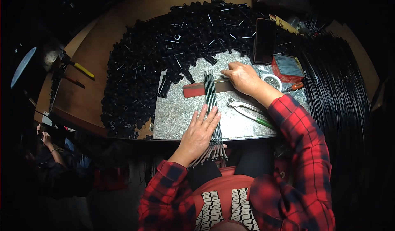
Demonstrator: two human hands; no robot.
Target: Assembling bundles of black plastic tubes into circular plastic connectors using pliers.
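Observation:
A row of thin dark metal rods (210, 91) lies side by side on the grey speckled board (177, 126). Their lower ends fan out past the board's front edge. My left hand (200, 132) rests flat across these rods, fingers stretched out. Beneath the rods, crosswise, is a flat bar (194, 90), reddish at its left end. To the right of the rods' far ends, my right hand (243, 78) is closed in a pinch over the bar's right part. What its fingertips hold, if anything, is too small to make out.
Pliers (251, 111) with green-and-white handles lie right of the rods. Nearby are a white ring-shaped dish (271, 82), a red box (288, 68), an orange-handled screwdriver (294, 87) and a phone (264, 40). Black parts (140, 66) heap behind; long black rods (339, 78) flank the right.

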